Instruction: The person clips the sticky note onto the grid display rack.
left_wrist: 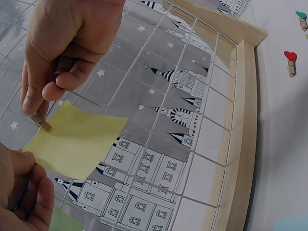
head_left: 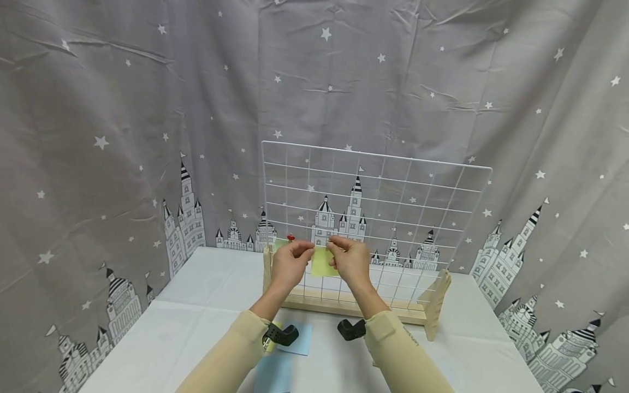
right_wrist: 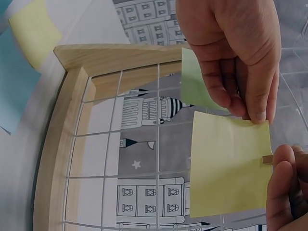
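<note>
In the head view a yellow sticky note (head_left: 321, 263) is held up against a white wire grid (head_left: 417, 224). My left hand (head_left: 289, 264) pinches one upper corner of the note between thumb and finger, as the right wrist view also shows. With its fingertips, my right hand (head_left: 352, 263) pinches a small wooden clothespin (left_wrist: 44, 124) at the note's top edge. The clothespin's jaws overlap the paper. Partly behind my left hand is a green note (right_wrist: 195, 79), with a red clip top (head_left: 291, 237) beside it at the grid.
A wooden stand (head_left: 433, 303) carries the grid on the white table (head_left: 196, 305). Blue notes (head_left: 300, 341) and another yellow note (right_wrist: 33, 31) lie in front. Clothespins with a red heart (left_wrist: 290, 62) and a green heart (left_wrist: 301, 20) lie nearby. A grey patterned curtain (head_left: 319, 98) hangs behind.
</note>
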The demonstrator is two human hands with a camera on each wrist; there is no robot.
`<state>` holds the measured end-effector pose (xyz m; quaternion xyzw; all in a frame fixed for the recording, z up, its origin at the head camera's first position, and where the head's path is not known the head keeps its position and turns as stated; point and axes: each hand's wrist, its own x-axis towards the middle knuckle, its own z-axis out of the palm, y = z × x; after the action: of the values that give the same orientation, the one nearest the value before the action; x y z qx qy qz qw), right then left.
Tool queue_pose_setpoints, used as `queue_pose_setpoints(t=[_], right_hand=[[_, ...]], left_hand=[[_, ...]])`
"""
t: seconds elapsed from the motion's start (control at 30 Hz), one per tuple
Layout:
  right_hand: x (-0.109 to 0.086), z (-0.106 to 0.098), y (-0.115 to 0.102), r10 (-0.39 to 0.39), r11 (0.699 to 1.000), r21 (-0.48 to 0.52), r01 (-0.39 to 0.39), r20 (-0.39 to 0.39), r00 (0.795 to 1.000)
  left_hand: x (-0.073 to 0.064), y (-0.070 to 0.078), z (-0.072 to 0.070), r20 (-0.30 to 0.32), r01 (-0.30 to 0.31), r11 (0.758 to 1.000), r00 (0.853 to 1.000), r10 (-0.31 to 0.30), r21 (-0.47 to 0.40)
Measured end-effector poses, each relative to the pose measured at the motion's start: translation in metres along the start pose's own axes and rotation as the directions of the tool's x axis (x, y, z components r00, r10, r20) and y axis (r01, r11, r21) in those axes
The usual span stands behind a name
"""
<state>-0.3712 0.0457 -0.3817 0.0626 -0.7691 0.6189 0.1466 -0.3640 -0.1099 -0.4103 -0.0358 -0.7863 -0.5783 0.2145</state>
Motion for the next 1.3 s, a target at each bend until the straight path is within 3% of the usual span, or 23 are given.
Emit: queue_pose_setpoints(t=[0.77,1.3], right_hand=[[-0.011,-0.003,0.004,0.013,1.000,-0.014,-0.012,0.021,1.000],[-0.020,-0.011,0.009,-0.051,0.999,-0.005,0.052,0.014,0.999]], left_hand=[[-0.006,-0.003,-0.006,0.002,-0.045,0.998,0.999,0.045,-0.035],[-0.008,-0.012,-0.012,0.006,-0.039,0.999,0.999,0.039,0.000]])
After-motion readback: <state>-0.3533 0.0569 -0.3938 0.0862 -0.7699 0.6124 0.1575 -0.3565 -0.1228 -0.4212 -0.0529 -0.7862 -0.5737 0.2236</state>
